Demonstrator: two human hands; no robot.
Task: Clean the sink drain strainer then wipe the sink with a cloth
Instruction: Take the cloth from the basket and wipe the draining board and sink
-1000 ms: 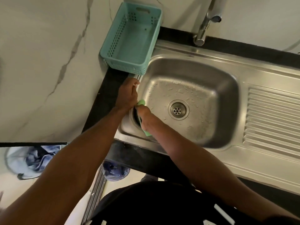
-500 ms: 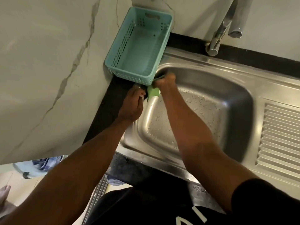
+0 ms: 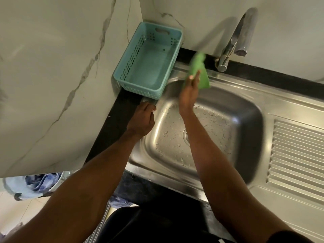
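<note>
A steel sink [image 3: 245, 113] with water drops on its floor fills the middle of the view. My right forearm covers most of the drain strainer [image 3: 185, 135]; only its left rim shows. My right hand [image 3: 188, 94] is raised over the sink's back rim and grips a green cloth [image 3: 201, 74], which hangs blurred above the basin. My left hand [image 3: 142, 121] rests palm down on the sink's left rim, fingers curled over the edge, holding nothing that I can see.
A teal perforated basket [image 3: 150, 62] stands on the black counter at the sink's back left corner. A chrome tap [image 3: 235, 41] rises behind the basin. The ribbed drainboard [image 3: 296, 155] lies to the right. Marble wall on the left.
My right hand has moved with the cloth from the basin's left wall to the back left corner and now up over the back rim. My left hand stays on the left rim.
</note>
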